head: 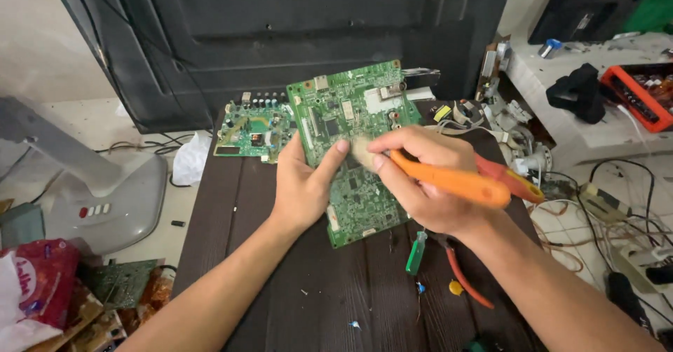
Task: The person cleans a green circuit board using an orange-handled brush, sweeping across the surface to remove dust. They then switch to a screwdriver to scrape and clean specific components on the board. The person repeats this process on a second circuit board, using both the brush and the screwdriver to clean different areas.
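Our left hand [303,187] grips the green circuit board [354,145], thumb pressed on top. Our right hand [427,177] fingers wrap the orange-handled brush [449,180], bristles touching board.

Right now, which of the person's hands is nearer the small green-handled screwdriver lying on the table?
Right. The right hand with the brush is just above the green-handled screwdriver; the left hand grips the circuit board farther left.

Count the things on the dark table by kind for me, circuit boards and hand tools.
Green circuit boards: 2, the large board held by the left hand, and a smaller board behind it.
Brushes: 1, the orange-handled brush in the right hand.
Screwdrivers: 1, green-handled screwdriver.
Pliers: 1, red-handled pliers.
Total: 5
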